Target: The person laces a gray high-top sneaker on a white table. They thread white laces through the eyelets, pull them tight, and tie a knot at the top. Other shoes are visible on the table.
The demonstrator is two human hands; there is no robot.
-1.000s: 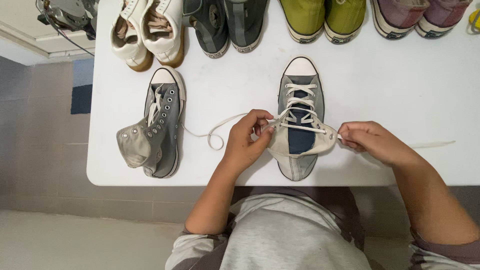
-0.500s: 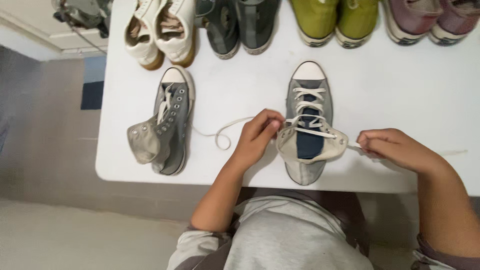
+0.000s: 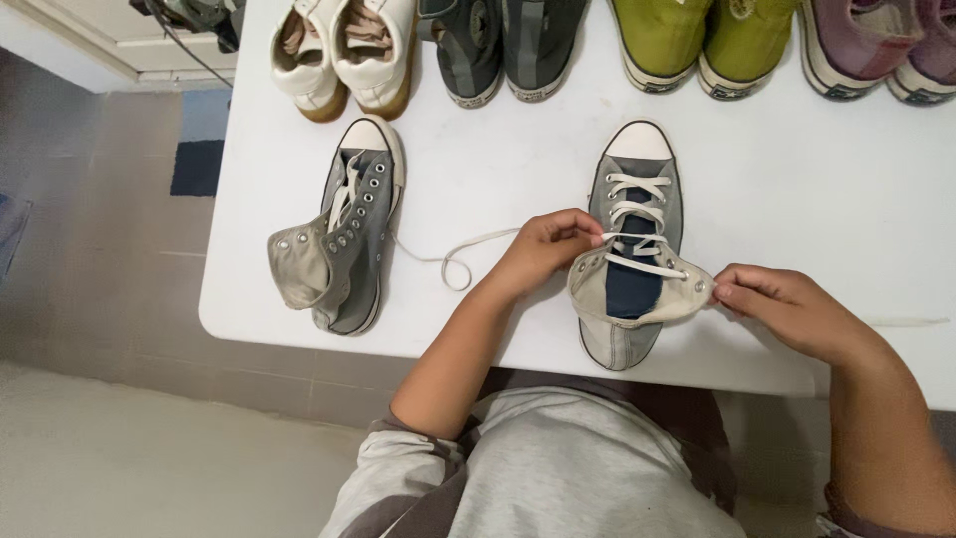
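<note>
Since the earlier frame: right hand (image 3: 787, 311) is sitting closer to the collar of the shoe (image 3: 633, 264), lace slack on that side taken up. Left hand (image 3: 543, 249) is pinching the lace (image 3: 468, 254) at the left eyelets, fingers closed on it; right hand is pinching the lace end at the upper right eyelet. Shoe is lying centre frame on the table (image 3: 797, 189), toe upward. Step, as judged: lacing the upper eyelets. Next move is calling for even tension across both sides. Second shoe (image 3: 344, 234) is lying unlaced, centre left.
</note>
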